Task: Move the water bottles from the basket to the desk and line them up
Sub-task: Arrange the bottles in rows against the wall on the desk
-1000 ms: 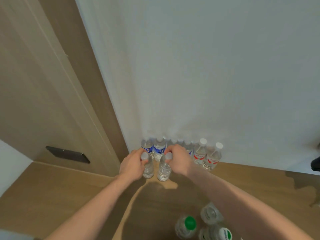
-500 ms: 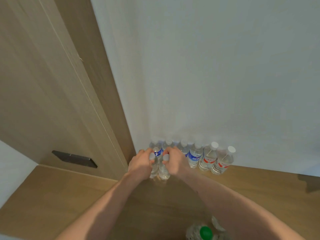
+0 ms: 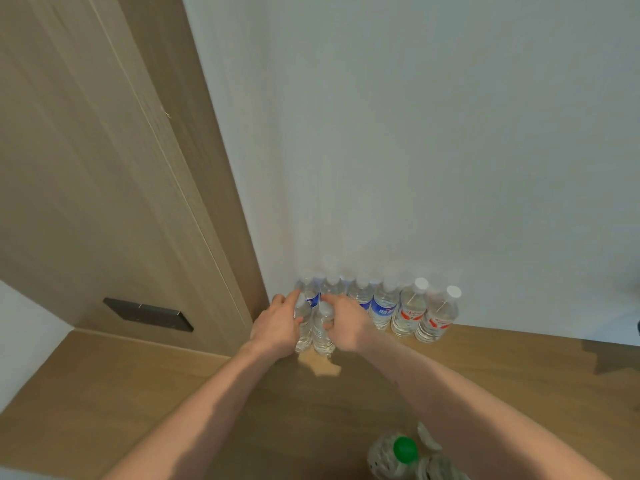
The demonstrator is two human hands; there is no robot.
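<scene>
A smooth wood-grain worktop [image 3: 519,375] is being met at its far edge by a plain matte wall [image 3: 415,133]. Two clear, ribbed plastic bottles are being held upright on the worktop, side by side and touching or nearly so. The left bottle [image 3: 302,323] is being gripped by the left hand [image 3: 275,327], whose fingers [image 3: 289,299] are being curled round its upper body. The right bottle [image 3: 323,329] is being gripped by the right hand [image 3: 348,323], with its fingers [image 3: 330,299] wrapped over the shoulder and neck. Both bottles are lying between the two sets of fingers. Just beyond the fingertips, a row [image 3: 377,303] of cylindrical, white-capped bottles is being kept against the wall; blue labels are being shown on those nearest the fingers, red labels on the two farthest to the right. Well below the right forearm, a crinkled clear bottle with a round green cap [image 3: 404,448] is being seen among others; whatever is holding them cannot be made out.
</scene>
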